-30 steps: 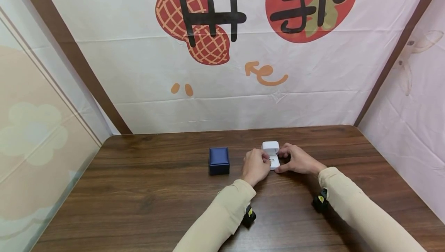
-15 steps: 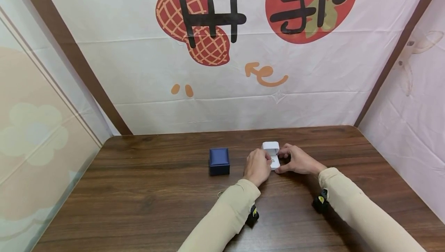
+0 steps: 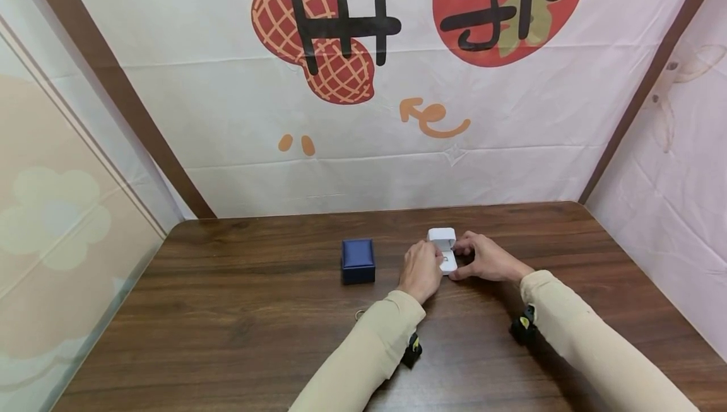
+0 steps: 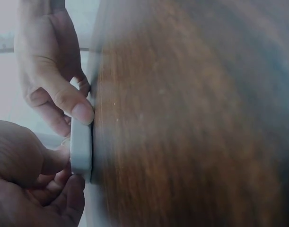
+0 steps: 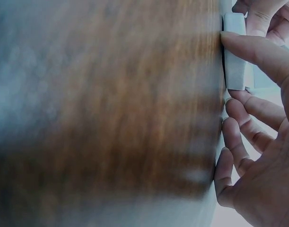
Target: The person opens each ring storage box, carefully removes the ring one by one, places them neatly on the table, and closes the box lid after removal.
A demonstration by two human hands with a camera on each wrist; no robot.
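Note:
A small white ring box stands on the table with its lid raised, between my two hands. A ring shows in its white base, and in the left wrist view the tip of my left thumb is right at this ring. My left hand pinches the ring from the left, its other fingers curled against the box's side and partly hidden. From the right, my right hand holds the box, thumb at the front corner and fingers behind along its side.
Left of the white box stands a closed dark blue box. A second ring lies on the brown wooden table, close beside my left sleeve. A printed white cloth hangs behind the table.
My left hand and forearm have shifted slightly right, and the ring on the table beside the sleeve has come into view. My right hand stays on the white box.

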